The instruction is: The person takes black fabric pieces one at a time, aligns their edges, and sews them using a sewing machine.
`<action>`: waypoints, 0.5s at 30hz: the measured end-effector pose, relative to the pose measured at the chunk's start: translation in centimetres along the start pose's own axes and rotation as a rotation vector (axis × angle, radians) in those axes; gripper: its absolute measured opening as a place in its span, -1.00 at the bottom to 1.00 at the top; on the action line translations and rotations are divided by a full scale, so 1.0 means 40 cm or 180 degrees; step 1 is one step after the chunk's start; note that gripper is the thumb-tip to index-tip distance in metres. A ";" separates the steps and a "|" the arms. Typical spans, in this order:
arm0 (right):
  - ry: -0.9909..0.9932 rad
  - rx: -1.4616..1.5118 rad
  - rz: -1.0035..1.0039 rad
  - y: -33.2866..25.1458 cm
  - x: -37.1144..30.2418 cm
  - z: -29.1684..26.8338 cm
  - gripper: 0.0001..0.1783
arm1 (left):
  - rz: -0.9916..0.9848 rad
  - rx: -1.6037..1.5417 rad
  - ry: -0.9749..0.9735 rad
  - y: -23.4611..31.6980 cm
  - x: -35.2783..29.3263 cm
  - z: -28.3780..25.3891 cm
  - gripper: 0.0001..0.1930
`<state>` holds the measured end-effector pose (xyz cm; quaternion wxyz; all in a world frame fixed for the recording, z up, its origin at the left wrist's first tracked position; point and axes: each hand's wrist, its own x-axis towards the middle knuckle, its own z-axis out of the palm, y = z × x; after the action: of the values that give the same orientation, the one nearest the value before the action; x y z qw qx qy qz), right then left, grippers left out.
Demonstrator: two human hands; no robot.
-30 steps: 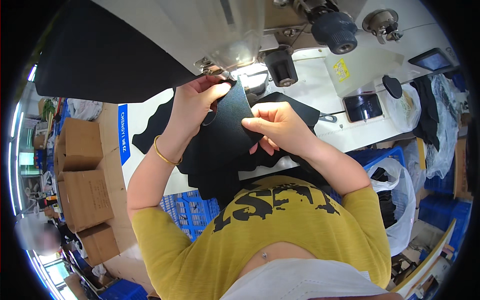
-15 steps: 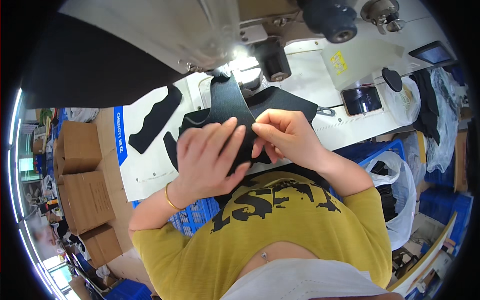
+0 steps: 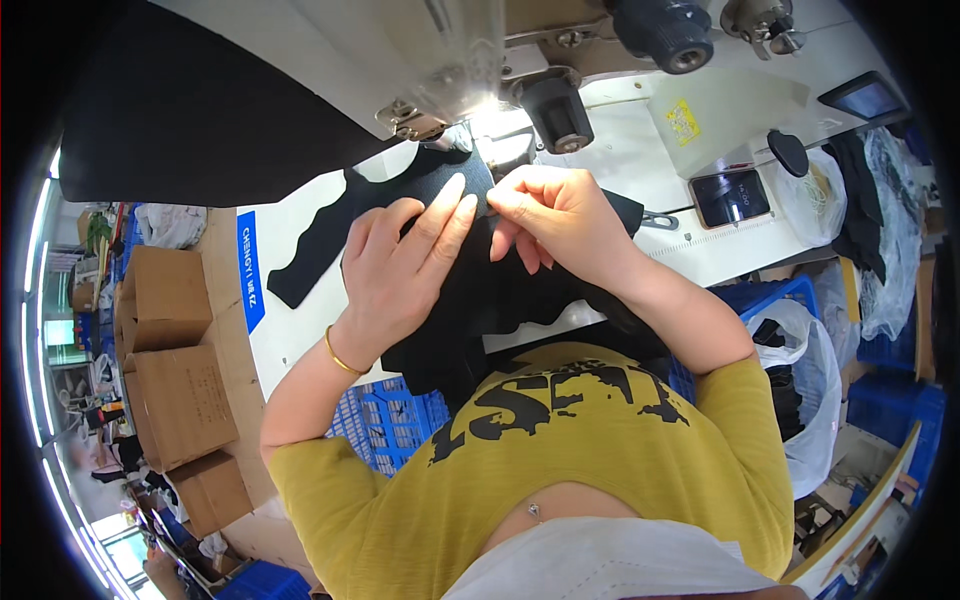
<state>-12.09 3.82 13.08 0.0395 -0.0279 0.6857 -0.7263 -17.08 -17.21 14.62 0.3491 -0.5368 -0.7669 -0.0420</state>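
Observation:
Black fabric pieces (image 3: 470, 310) lie under the bright light of a sewing machine (image 3: 545, 50), with their far end at its presser foot (image 3: 455, 138). My left hand (image 3: 400, 260) rests on the fabric, fingers stretched out and close to the foot. Thumb and forefinger of my right hand (image 3: 565, 220) pinch the fabric's right edge just beside the left fingertips. Some of the cloth drapes over the table's front edge towards me. To the left a separate wavy-edged black piece (image 3: 305, 245) lies on the white table (image 3: 290, 330).
A large dark panel (image 3: 210, 110) fills the upper left. Right of my hands are a metal tool's looped handle (image 3: 660, 220), a phone (image 3: 731, 197) and a clear plastic bag (image 3: 815, 205). A blue basket (image 3: 385, 425) stands below the table; cardboard boxes (image 3: 180, 405) stand on the left.
Both hands have moved away from me, closer to the presser foot. The fabric has shifted with them, and more of it hangs at the table's near edge.

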 end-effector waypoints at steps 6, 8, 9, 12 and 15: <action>-0.0119 -0.0106 -0.0123 0.006 -0.008 -0.004 -0.76 | 0.0027 -0.0014 0.0061 -0.050 0.019 0.021 -0.63; -0.0166 -0.0080 -0.0117 0.012 -0.011 -0.004 -0.77 | 0.0013 0.0007 0.0150 -0.063 0.021 0.035 -0.64; -0.0179 -0.0119 -0.0071 0.007 -0.011 -0.002 -0.76 | 0.0033 0.0050 0.0189 -0.071 0.019 0.040 -0.65; -0.0189 -0.0071 -0.0075 0.011 -0.018 -0.001 -0.76 | 0.0015 0.0063 0.0236 -0.080 0.030 0.049 -0.65; -0.0211 -0.0078 -0.0075 0.010 -0.022 0.000 -0.75 | -0.0036 0.0055 0.0226 -0.084 0.033 0.056 -0.64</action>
<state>-11.20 3.88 12.68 0.0533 -0.0606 0.6925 -0.7169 -21.30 -16.58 14.75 0.3804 -0.5277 -0.7574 -0.0563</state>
